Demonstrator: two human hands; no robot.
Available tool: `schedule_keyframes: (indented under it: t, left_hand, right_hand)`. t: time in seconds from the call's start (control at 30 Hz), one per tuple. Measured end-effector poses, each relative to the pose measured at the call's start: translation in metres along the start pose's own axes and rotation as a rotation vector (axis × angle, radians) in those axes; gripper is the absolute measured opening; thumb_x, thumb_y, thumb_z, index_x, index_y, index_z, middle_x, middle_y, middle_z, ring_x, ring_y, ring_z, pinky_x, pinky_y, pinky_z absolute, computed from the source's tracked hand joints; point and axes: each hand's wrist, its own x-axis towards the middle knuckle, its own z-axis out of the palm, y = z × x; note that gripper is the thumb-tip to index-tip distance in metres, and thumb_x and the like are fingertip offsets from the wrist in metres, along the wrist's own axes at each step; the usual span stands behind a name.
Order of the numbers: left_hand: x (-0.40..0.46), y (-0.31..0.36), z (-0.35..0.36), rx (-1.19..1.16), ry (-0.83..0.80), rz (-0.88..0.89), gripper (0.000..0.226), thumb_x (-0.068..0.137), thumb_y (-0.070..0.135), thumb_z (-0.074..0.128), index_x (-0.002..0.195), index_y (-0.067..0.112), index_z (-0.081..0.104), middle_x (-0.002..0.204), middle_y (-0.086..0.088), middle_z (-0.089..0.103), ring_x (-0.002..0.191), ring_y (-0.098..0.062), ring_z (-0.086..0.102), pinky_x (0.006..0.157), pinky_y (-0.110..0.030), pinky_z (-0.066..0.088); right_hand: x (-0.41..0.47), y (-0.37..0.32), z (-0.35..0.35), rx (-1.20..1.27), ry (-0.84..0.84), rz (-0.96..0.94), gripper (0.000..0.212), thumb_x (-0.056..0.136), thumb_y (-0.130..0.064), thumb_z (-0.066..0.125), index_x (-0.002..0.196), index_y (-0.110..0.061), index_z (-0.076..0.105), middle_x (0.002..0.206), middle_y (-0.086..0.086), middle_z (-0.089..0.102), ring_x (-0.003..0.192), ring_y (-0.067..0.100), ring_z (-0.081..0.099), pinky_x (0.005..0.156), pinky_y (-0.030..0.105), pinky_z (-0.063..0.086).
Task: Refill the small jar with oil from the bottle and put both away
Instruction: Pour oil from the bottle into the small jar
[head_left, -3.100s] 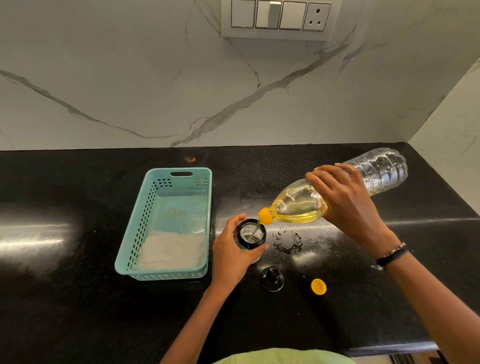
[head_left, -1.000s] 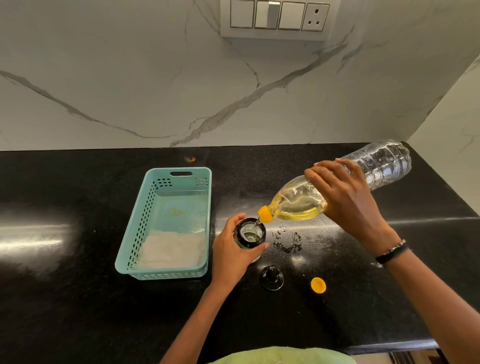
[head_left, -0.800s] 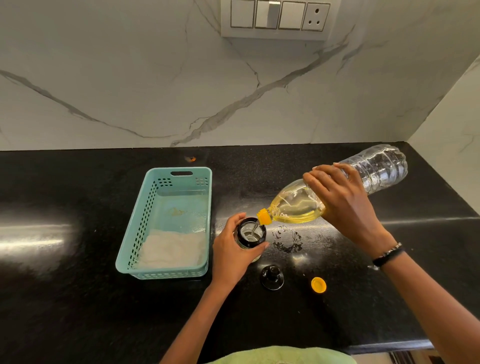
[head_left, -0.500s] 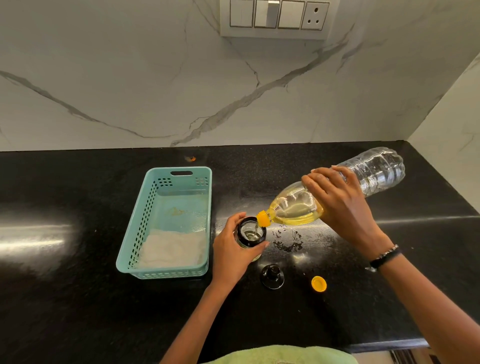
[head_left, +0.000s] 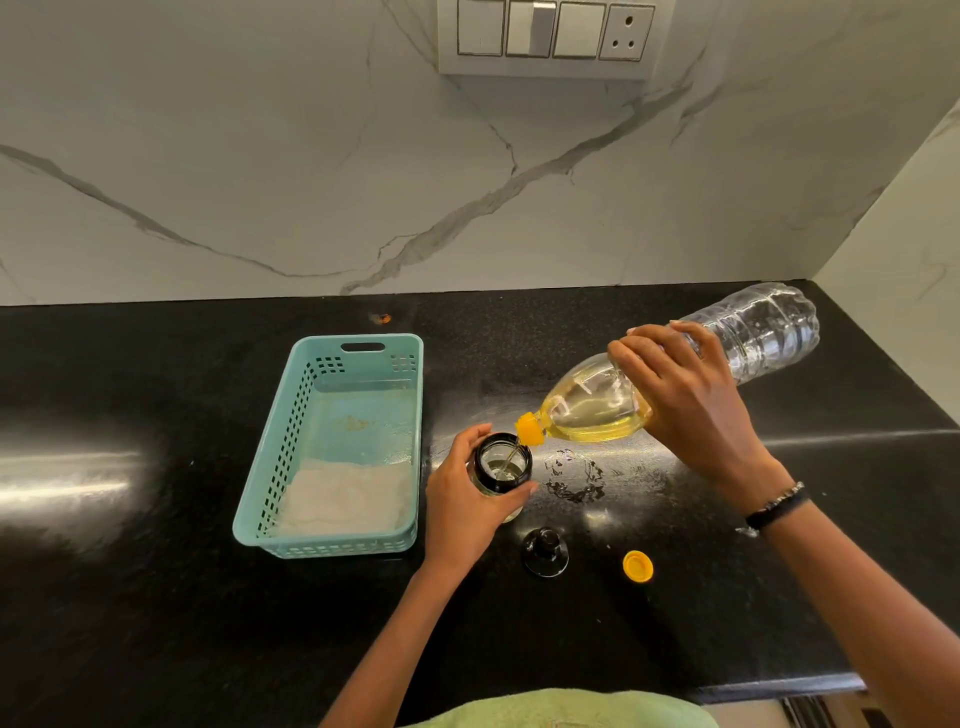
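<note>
Your left hand (head_left: 467, 499) wraps the small jar (head_left: 501, 462), fingers and thumb curled around its side. This steadies the jar on the counter (head_left: 156, 597) under the spout. Your right hand (head_left: 685, 405) grips the bottle (head_left: 675, 384) at mid-body, fingers curled over the top. The bottle is tipped nearly level, base toward the back corner, so the remaining oil pools at the neck. The orange spout (head_left: 530, 429) sits just above the jar's open mouth; a thin stream runs into it.

Step in hand: pouring. Fill level inside the jar is hard to read from here.

2 closures lie on the counter near you, within easy reach for recapping: the black jar lid (head_left: 544, 552) and the orange bottle cap (head_left: 638, 565). A wet ring (head_left: 574, 475) marks the counter just right of the jar.

The teal basket (head_left: 270, 457) stands just left of the jar, with a white cloth (head_left: 343, 501) in its near end. Judgement: this is the likely put-away spot.

Risk: the stream is thin and the jar mouth narrow, so a small wobble may spill oil.
</note>
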Motion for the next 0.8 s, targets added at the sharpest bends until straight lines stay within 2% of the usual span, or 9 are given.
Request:
schedule_keyframes:
  t: [0.27,0.53,0.8]
  left_hand:
    - [0.0004,0.0006,0.0001,0.015,-0.002,0.006,0.075,0.056,0.034,0.091,0.12,0.033,0.052,0.11,0.019,0.062,0.104,0.002,0.059,0.088,-0.011,0.048]
    - [0.0006,-0.0009,0.0006,0.02,0.005,0.009,0.076,0.055,0.036,0.091,0.121,0.031,0.053,0.111,0.017,0.063,0.105,0.001,0.06,0.09,-0.022,0.052]
    - [0.0014,-0.0053,0.0015,0.007,0.006,-0.01,0.076,0.054,0.038,0.09,0.12,0.033,0.053,0.112,0.016,0.064,0.107,-0.002,0.06,0.091,-0.034,0.055]
  right_hand:
    - [0.001,0.0018,-0.0013,-0.026,0.011,-0.001,0.056,0.07,-0.003,0.077,0.121,-0.011,0.057,0.119,0.007,0.064,0.115,0.027,0.056,0.103,0.045,0.032]
    - [0.0009,0.0037,-0.0017,-0.044,0.004,0.0,0.057,0.07,-0.007,0.079,0.122,-0.012,0.056,0.12,0.006,0.063,0.116,0.026,0.054,0.104,0.044,0.031]
    - [0.0012,0.002,-0.0039,-0.043,0.022,-0.008,0.056,0.07,0.003,0.073,0.122,-0.011,0.056,0.119,0.007,0.063,0.116,0.027,0.055,0.103,0.045,0.032]
